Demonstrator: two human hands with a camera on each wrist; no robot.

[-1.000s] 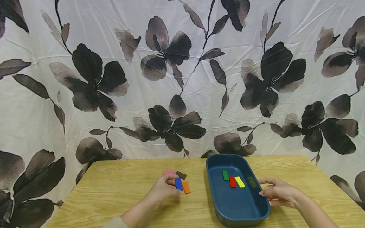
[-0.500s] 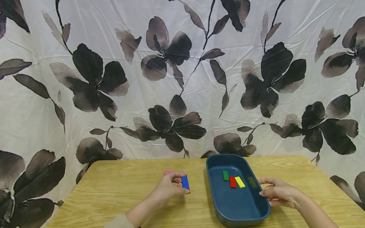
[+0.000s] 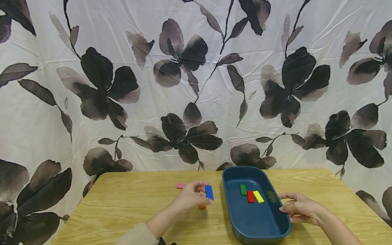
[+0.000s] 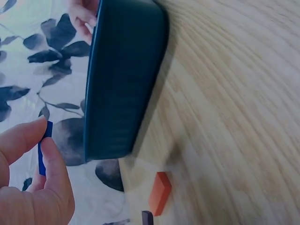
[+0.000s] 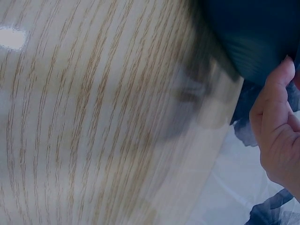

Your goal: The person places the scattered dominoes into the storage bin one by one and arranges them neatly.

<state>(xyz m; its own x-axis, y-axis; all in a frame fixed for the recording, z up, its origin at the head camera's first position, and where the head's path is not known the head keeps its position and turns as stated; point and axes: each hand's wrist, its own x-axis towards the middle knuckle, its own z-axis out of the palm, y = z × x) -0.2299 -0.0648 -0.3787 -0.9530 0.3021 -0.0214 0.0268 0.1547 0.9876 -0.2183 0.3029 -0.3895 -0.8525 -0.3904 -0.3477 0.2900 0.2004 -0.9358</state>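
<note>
My left hand [image 3: 190, 198] pinches a thin rectangular blue block [image 3: 209, 193] between thumb and fingers, above the table and left of the bin. The left wrist view shows the same blue block [image 4: 42, 157] edge-on. My right hand [image 3: 301, 208] grips the right side of a deep dark-blue plastic bin [image 3: 258, 223], thumb at the rim. Inside the bin lie a green block [image 3: 243, 189], a red block [image 3: 250, 196] and a yellow block [image 3: 258, 196]. Under my left hand an orange block [image 4: 160, 193] lies on the table, with the end of a dark block [image 4: 147, 217] beside it.
A pink block [image 3: 180, 185] lies on the wood-grain table [image 3: 131, 200], behind my left hand. A white curtain [image 3: 232, 146] with dark flowers hangs at the table's back edge. The bin's walls stand between my two hands.
My left hand has carried the blue block rightward toward the bin, passing over the orange block. The right hand and the bin stay where they were.
</note>
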